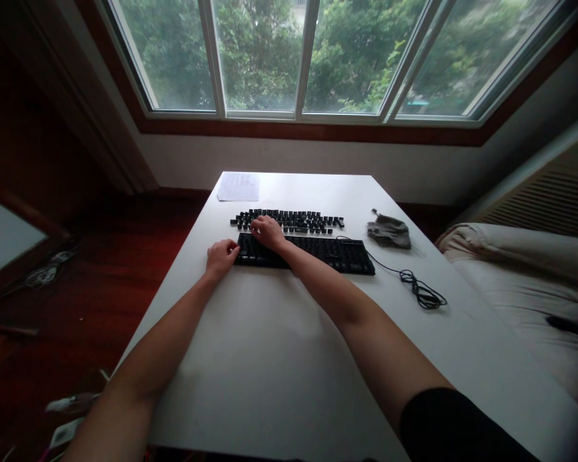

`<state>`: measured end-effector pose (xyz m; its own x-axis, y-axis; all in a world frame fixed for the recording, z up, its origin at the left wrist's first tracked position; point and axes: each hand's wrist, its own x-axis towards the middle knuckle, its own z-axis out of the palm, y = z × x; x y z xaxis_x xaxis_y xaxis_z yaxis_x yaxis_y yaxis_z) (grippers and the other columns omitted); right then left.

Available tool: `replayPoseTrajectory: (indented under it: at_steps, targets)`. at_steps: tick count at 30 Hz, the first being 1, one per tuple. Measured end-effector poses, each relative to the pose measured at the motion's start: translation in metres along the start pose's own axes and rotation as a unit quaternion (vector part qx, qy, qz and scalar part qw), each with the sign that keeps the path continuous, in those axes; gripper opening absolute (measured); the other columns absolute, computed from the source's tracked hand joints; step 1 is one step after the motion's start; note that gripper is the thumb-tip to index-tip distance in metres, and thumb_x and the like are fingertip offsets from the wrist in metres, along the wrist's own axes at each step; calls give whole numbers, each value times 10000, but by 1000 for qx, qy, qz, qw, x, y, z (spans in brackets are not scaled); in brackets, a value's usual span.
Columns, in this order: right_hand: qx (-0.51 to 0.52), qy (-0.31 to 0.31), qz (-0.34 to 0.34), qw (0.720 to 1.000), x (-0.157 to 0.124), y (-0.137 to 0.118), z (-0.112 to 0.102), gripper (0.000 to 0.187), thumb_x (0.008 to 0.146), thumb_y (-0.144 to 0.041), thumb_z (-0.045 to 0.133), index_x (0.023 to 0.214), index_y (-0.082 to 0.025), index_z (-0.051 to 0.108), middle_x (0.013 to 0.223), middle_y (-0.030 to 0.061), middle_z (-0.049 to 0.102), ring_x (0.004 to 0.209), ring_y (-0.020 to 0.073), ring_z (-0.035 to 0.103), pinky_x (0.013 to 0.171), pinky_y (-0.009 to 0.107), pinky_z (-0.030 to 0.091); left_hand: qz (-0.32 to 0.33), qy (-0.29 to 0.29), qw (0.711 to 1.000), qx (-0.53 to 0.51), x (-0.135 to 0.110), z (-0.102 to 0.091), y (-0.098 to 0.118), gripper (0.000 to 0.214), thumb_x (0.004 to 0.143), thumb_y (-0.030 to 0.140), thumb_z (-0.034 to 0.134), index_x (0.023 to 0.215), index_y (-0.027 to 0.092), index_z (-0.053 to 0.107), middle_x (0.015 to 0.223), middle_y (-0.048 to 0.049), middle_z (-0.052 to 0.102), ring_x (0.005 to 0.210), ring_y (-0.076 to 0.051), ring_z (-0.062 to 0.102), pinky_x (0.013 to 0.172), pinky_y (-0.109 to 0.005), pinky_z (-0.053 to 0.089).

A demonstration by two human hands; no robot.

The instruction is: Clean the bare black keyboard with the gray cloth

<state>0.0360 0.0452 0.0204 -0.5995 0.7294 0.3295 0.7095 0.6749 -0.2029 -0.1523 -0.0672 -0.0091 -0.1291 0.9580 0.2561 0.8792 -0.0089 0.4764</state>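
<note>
A black keyboard (327, 253) lies across the far middle of the white table (270, 359). Behind it, several loose black keycaps (298, 221) are laid out in rows. My left hand (221, 255) rests at the keyboard's left end, fingers curled against its edge. My right hand (268, 232) reaches across the keyboard's left part to the near row of keycaps, fingers bent down and pinched on something I cannot make out.
The keyboard's black cable (421, 292) coils on the table to the right. A grey cloth pouch (389, 232) lies right of the keycaps. A printed sheet of paper (239, 187) sits at the far left corner. A bed (525, 282) adjoins the right side; windows are ahead.
</note>
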Motion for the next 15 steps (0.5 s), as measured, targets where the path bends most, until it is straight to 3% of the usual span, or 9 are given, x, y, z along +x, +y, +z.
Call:
replayPoseTrajectory:
  at_steps: [3,8,15]
  targets:
    - [-15,2,2,1000,23,-10,9,230,973,-262,575,1119,-165,724,1108,131,667,1068,261,559,910,353,414,4,2,1000,-5,1,0,-2,195,932,387,582,956,237,705,948,-53,719,946,-244,621,883,-374,431]
    - [-63,-30,-55,996,52,-22,16,248,936,-245,619,1151,-169,717,1183,155,657,1115,289,547,923,386,421,13,10,1000,-4,4,1,-7,221,959,395,547,976,235,698,971,-61,720,950,-255,620,890,-394,423]
    - [-121,-68,-119,983,80,-22,19,273,876,-272,691,1119,-155,735,1187,176,662,1130,317,533,928,415,418,17,16,1000,-11,6,2,-7,193,951,363,557,972,227,692,1004,-72,713,966,-261,626,893,-400,433]
